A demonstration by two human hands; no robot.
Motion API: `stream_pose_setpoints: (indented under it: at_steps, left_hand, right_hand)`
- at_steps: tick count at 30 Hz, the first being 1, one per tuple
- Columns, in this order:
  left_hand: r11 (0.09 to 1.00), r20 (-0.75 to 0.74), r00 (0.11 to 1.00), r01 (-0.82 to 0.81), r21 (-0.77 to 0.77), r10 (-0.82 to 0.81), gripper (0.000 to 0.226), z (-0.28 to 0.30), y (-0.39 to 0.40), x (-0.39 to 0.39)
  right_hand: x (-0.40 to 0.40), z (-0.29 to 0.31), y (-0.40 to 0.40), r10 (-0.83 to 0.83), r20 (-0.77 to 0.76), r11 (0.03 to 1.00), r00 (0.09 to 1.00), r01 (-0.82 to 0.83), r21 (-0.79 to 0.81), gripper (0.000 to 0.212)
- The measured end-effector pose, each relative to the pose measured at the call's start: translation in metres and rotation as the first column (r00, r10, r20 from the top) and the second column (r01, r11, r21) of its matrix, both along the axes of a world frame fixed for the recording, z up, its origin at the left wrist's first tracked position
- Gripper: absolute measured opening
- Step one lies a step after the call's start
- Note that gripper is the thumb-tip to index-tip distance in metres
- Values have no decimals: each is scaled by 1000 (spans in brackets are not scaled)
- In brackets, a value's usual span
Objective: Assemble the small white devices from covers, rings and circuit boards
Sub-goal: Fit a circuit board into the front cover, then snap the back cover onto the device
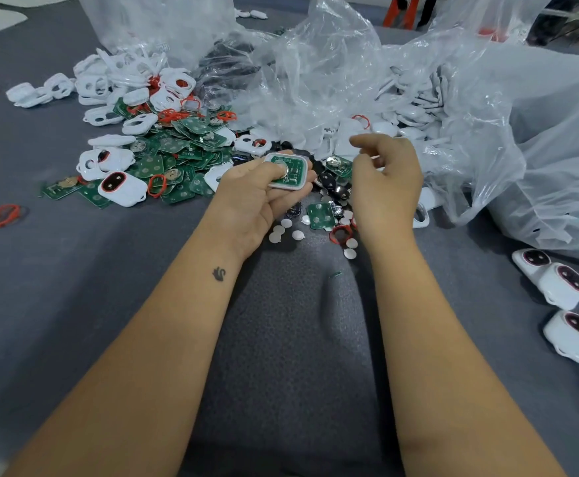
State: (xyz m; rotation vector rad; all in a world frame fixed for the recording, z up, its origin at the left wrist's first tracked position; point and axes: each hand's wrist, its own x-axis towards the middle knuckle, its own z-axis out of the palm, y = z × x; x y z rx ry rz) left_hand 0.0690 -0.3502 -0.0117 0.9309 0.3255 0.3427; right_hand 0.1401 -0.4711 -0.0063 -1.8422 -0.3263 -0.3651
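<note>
My left hand [246, 197] holds a white cover [289, 172] with a green circuit board seated inside it, thumb pressing on the board's round metal cell. My right hand [386, 173] hovers just to the right of it, fingers loosely curled, with nothing visible in them. A heap of green circuit boards [181, 146], white covers [109, 80] and red rings [157, 185] lies to the left. Below my hands lie a loose board [320, 216], a red ring [341, 234] and several small white discs [277, 232].
Crumpled clear plastic bags [470, 108] holding more white covers fill the back and right. Assembled white devices [563, 287] with dark red-rimmed windows lie at the right edge. A stray red ring [4, 215] sits far left on the grey table [74, 287].
</note>
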Motion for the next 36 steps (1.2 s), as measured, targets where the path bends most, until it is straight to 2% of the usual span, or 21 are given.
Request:
stream_pose_setpoints:
  at_steps: [3, 5, 8, 10, 15, 16, 18, 20, 23, 27, 31, 36]
  left_hand:
    - [1000, -11, 1000, -15, -17, 15, 28, 1, 0, 0]
    - [1000, -16, 1000, -25, -16, 24, 29, 1, 1, 0]
    - [999, -21, 999, -31, -24, 31, 28, 1, 2, 0]
    - [999, -26, 999, -34, -37, 33, 27, 1, 2, 0]
    - [997, -40, 998, -46, -57, 43, 26, -1, 4, 1]
    - [997, -41, 998, -48, -62, 46, 26, 0, 4, 1]
    - [996, -42, 998, -54, -65, 51, 25, -1, 4, 1]
    - [997, -46, 998, -55, -56, 52, 24, -1, 4, 1]
    - [997, -52, 997, -59, -40, 57, 24, -2, 4, 2]
    - [998, -61, 996, -66, -23, 65, 19, -2, 4, 3]
    - [998, -44, 997, -59, -4, 59, 18, -4, 3, 3]
    - [999, -27, 999, -40, 30, 41, 22, -5, 3, 2]
  right_hand:
    - [10, -5, -8, -158, -3, 977, 988, 155, -148, 33]
    - [14, -7, -14, -247, -25, 917, 969, 225, -330, 39]
    - [15, -9, -19, -264, -104, 793, 959, 154, -589, 54]
    - [15, -11, -19, -226, -89, 790, 970, 129, -600, 50]
    - [19, -12, -21, -133, 42, 863, 990, 136, -486, 20]
    - [19, -12, -21, -124, 59, 879, 991, 137, -456, 20]
    - [17, -9, -18, -91, 52, 959, 994, 102, -266, 21]
    - [11, -3, -15, 17, -50, 999, 999, -14, 51, 15]
    - [5, 1, -11, 312, -172, 901, 934, -234, 365, 22]
    - [4, 1, -7, 589, -243, 741, 771, -395, 542, 17]
    - [1, 3, -6, 729, -228, 597, 646, -435, 674, 23]
    - [-3, 5, -5, 792, -181, 495, 583, -438, 750, 25]
